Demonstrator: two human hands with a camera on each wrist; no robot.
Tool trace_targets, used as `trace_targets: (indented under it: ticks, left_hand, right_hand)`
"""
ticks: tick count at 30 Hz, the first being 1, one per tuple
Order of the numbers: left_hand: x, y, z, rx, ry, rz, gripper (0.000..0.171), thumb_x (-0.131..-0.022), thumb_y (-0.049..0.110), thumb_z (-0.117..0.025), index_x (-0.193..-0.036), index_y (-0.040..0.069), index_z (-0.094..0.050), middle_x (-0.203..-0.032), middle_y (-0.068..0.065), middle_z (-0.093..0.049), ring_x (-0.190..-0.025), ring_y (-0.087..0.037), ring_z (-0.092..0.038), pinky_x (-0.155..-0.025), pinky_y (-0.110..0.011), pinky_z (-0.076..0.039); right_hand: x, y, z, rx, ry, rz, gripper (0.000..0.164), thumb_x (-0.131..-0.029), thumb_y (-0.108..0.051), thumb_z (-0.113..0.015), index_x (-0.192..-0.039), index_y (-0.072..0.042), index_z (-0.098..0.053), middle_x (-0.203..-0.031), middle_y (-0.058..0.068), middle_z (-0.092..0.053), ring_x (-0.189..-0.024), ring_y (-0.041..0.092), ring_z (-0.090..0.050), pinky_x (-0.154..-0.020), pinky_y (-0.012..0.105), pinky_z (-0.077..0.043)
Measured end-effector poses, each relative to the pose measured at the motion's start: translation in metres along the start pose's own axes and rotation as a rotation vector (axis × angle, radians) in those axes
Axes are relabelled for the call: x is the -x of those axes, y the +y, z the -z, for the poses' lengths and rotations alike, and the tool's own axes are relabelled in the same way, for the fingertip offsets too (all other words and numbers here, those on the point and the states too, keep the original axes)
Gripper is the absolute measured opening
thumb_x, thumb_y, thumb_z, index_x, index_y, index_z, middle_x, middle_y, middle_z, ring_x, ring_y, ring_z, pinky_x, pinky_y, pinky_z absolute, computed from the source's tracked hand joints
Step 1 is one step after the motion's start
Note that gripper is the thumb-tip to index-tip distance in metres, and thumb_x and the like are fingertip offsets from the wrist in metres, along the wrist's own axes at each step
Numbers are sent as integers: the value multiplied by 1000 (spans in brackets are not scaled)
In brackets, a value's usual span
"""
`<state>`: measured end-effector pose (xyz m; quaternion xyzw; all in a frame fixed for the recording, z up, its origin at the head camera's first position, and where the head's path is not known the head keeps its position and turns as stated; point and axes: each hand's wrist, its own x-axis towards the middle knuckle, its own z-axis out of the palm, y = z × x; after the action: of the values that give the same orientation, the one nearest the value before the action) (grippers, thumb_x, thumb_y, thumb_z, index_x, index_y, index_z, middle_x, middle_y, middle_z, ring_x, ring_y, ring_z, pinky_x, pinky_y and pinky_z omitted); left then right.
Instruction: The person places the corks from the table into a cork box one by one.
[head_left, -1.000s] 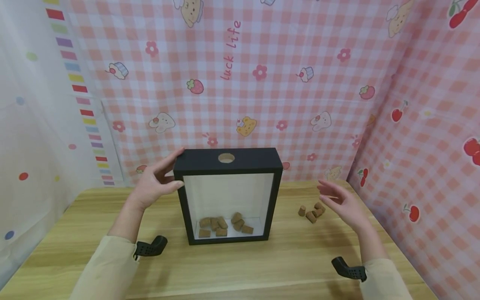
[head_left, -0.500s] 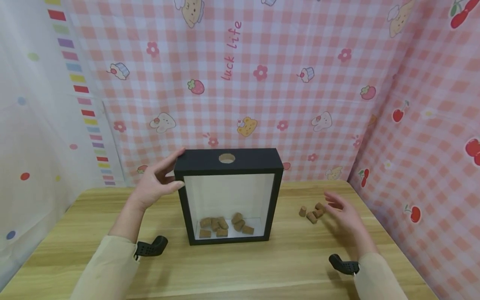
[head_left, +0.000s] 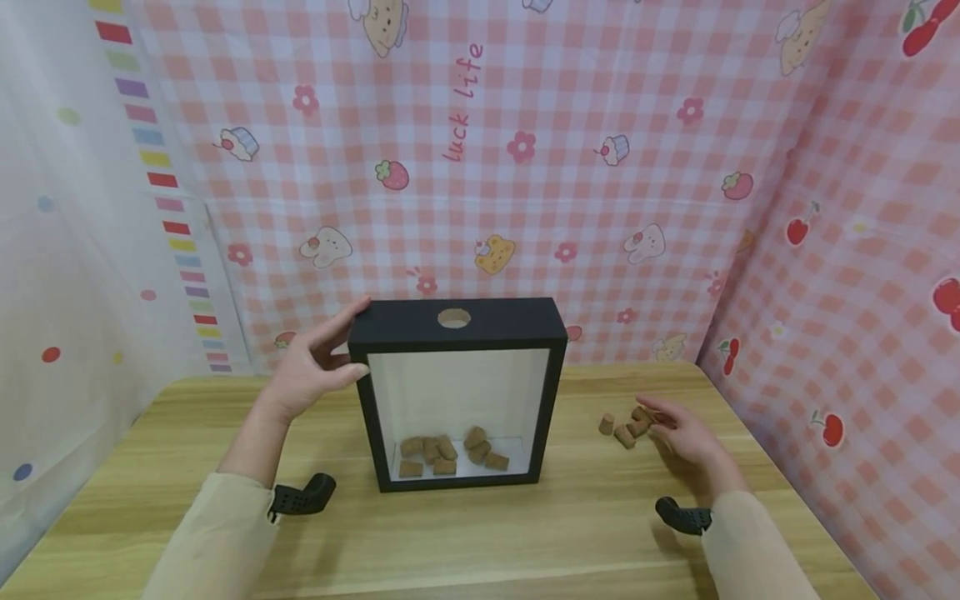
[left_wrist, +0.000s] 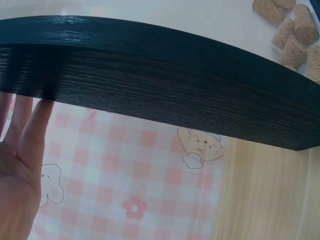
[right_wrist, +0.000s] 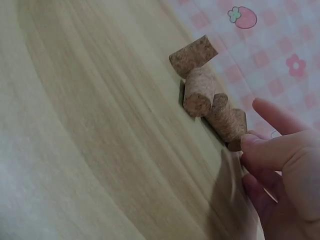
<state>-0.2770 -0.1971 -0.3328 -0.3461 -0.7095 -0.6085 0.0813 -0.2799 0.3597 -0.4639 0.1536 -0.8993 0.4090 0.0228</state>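
The end cork (right_wrist: 241, 118) lies on the tabletop (head_left: 465, 533) just left of the nearer right hand (head_left: 688, 433), whose narrow grip is at it, pinching or not I cannot tell, while the left hand (head_left: 309, 375) holds the black box (head_left: 459, 392).

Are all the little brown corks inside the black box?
No, some small brown cylindrical corks lie on the light wooden table by the right hand, outside the black rectangular box.

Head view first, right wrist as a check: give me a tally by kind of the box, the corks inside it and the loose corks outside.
Black box: 1
Corks inside it: 8 visible, though the piles could hide more
Loose corks outside: 4 visible
Total: 13 visible, 12 of them corks
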Motion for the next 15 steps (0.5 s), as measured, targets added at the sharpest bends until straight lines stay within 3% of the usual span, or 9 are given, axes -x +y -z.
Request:
trace_targets:
  ticks: [7,15]
  left_hand:
    - [0,0,0,-9,0,-5,77,-85,-12,-66,-153,11,-39,-159,-3,-33,-138,-11,-40,-94,-24,-46]
    - [0,-1,0,14,-6,-21,77,-85,-13,-65,-154,10,-38,-158,0,-35,-137,-11,-42,-94,-25,-47]
  right_hand:
    - [0,8,-1,64,-5,66,47,-92,13,-56,-138,13,-49,-135,33,-51,-126,52,-43,-99,61,-38]
    - [3,14,-6,126,99,57,43,-91,9,-62,-134,8,-56,-130,27,-58,-119,44,-53,-95,49,-46]
